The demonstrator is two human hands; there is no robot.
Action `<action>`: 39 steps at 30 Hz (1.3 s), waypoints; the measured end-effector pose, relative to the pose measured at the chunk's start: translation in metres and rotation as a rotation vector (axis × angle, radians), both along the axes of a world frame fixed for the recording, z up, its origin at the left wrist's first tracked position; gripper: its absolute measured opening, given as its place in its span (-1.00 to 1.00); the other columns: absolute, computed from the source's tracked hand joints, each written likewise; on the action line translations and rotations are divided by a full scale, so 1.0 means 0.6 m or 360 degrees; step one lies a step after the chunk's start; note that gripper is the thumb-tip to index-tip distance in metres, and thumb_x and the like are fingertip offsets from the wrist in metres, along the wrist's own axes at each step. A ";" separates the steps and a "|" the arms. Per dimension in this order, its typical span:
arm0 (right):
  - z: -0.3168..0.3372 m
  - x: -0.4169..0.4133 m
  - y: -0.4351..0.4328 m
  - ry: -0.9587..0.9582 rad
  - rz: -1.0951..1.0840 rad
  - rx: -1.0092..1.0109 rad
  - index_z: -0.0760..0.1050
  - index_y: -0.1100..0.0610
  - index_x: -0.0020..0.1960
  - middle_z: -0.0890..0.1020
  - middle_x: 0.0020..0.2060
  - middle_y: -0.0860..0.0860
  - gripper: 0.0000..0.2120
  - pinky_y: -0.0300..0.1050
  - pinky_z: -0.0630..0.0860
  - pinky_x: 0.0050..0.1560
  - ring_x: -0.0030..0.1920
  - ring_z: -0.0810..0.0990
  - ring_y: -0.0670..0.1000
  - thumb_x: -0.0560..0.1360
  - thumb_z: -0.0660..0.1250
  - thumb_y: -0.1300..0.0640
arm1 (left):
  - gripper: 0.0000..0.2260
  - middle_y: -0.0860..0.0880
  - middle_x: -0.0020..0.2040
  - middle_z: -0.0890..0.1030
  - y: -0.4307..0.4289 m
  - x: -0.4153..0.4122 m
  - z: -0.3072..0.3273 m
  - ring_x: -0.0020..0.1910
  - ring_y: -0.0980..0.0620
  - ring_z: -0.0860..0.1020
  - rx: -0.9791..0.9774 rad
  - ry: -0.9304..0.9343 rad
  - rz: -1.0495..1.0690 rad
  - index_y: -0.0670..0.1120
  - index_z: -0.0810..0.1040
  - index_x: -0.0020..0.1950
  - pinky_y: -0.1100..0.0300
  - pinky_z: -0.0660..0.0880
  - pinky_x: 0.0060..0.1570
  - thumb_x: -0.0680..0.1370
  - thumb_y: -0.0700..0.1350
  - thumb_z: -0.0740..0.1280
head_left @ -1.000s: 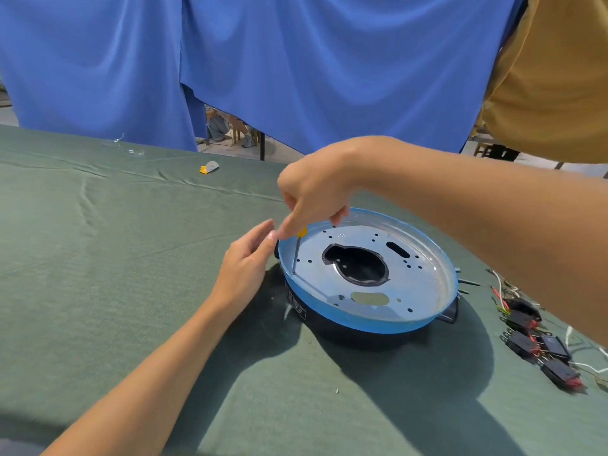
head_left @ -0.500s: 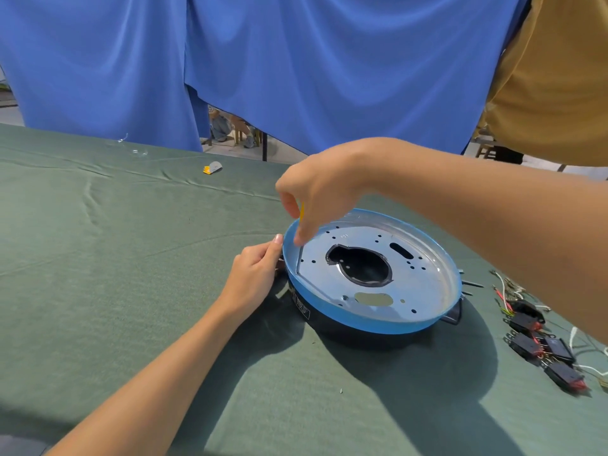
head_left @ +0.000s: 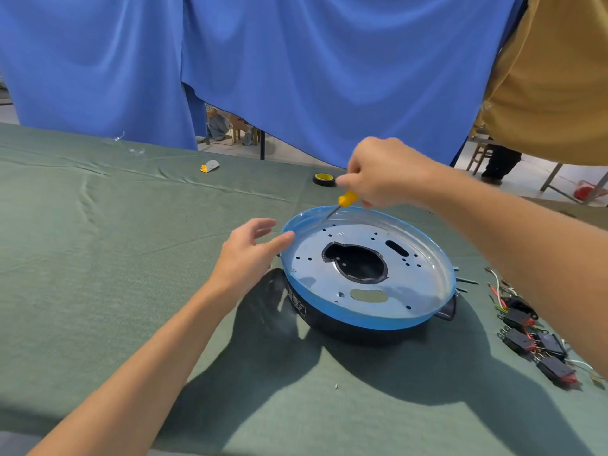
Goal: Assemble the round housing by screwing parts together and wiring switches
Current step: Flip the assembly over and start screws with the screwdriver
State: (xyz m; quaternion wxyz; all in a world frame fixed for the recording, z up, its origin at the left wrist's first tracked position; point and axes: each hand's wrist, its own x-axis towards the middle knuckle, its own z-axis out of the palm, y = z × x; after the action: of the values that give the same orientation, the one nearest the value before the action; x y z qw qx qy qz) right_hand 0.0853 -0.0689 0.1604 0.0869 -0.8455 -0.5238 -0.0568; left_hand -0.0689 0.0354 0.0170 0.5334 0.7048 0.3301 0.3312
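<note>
While the housing (head_left: 345, 315) sits right of centre on the desk (head_left: 98, 258), its blue rim and holed metal plate face up over a black base. A small white-printed label on the base's near-left side is too small to read.

The right hand (head_left: 378, 172) grips the yellow handle of a screwdriver (head_left: 347, 199), which is tilted with its tip over the far-left rim. Whether the tip touches cannot be told. The left hand (head_left: 245, 255) is loosely spread and holds nothing, its fingertips at the housing's left edge; contact is unclear.

Black switches (head_left: 526, 334) with red parts and wires lie just right of the housing, partly hidden by the right forearm. A tape roll (head_left: 324, 178) shows behind the right hand, half covered by it. Farther back lies a small yellow-and-grey thing (head_left: 209, 166), too small to tell. A blue curtain (head_left: 296, 60) hangs behind, and a person in a mustard shirt (head_left: 552, 77) is cut off at top right.

Half a second ago the screwdriver stood upright inside the left rim; it is now raised and farther back. The left hand, then pressed against the rim, has spread its fingers.
</note>
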 end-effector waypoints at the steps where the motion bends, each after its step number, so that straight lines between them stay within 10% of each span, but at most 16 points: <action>1: -0.009 0.014 -0.008 0.0105 -0.0105 0.0136 0.49 0.24 -0.22 0.64 -0.28 0.16 -0.69 -0.09 0.39 -0.28 -0.25 0.51 0.14 0.55 0.24 0.03 | -0.54 -0.01 0.31 0.53 -0.002 0.002 0.007 0.25 0.03 0.53 0.0006 0.0115 0.0030 -0.03 0.48 0.35 -0.03 0.54 0.18 0.49 0.02 0.48; 4: -0.048 0.038 -0.033 0.0655 -0.0308 0.0387 0.57 0.34 -0.07 0.63 -0.29 0.17 -0.64 -0.13 0.38 -0.32 -0.36 0.46 0.07 0.59 0.25 0.03 | -0.32 -0.08 0.27 0.51 -0.017 0.010 0.026 0.09 -0.03 0.59 -0.0133 0.0368 -0.0002 -0.10 0.33 0.47 0.00 0.60 0.06 0.43 -0.07 0.55; 8: -0.108 0.040 -0.052 0.1094 -0.0425 0.0465 0.57 0.23 0.01 0.64 -0.13 0.15 -0.74 -0.11 0.43 -0.30 -0.33 0.44 0.01 0.62 0.23 0.05 | -0.73 -0.11 -0.03 0.68 -0.023 0.017 0.033 -0.07 -0.04 0.62 -0.0314 0.0446 -0.0050 -0.14 0.59 0.08 0.08 0.65 -0.18 0.41 -0.29 0.49; 12: -0.141 0.030 -0.054 0.1234 -0.0377 0.0516 0.54 0.10 -0.06 0.61 -0.18 0.08 -0.81 -0.16 0.42 -0.29 -0.30 0.44 -0.02 0.62 0.23 0.04 | -0.73 -0.13 -0.07 0.65 -0.026 0.026 0.044 -0.17 -0.03 0.59 -0.0371 0.0428 -0.0034 -0.09 0.54 -0.02 0.14 0.60 -0.38 0.42 -0.41 0.44; 22: -0.148 0.035 -0.079 0.0976 -0.0370 0.0687 0.56 0.18 -0.05 0.62 -0.12 0.14 -0.73 0.06 0.47 -0.13 -0.22 0.46 0.07 0.62 0.20 0.01 | -0.69 -0.11 -0.02 0.62 -0.036 0.035 0.045 -0.09 -0.05 0.61 -0.0368 0.0403 0.0027 -0.07 0.47 0.09 0.16 0.56 -0.43 0.48 -0.43 0.33; 28: -0.156 0.058 -0.149 0.0246 -0.0455 0.0776 0.59 0.21 0.12 0.62 -0.02 0.20 -0.70 0.05 0.32 0.09 0.03 0.46 0.21 0.64 0.15 0.08 | -0.72 -0.14 0.09 0.61 -0.041 0.023 0.021 -0.05 -0.04 0.53 -0.0439 0.0543 0.0050 -0.18 0.51 0.16 0.06 0.57 -0.01 0.50 -0.10 0.40; 39: -0.212 0.079 -0.155 0.0708 -0.0697 0.1137 0.58 0.18 0.11 0.61 -0.01 0.12 -0.76 -0.01 0.43 0.00 0.02 0.51 0.12 0.62 0.21 0.07 | -0.95 -0.13 -0.08 0.56 -0.066 0.036 0.040 -0.17 -0.06 0.52 -0.0605 0.0357 0.0118 -0.14 0.45 -0.04 0.12 0.48 -0.25 0.56 -0.27 0.25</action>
State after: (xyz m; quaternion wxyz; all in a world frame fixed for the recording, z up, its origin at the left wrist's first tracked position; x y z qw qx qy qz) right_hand 0.1327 -0.1617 0.0332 0.4684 -0.8448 -0.2497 -0.0680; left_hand -0.0472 -0.0044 0.0410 0.6041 0.6114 0.4695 0.2019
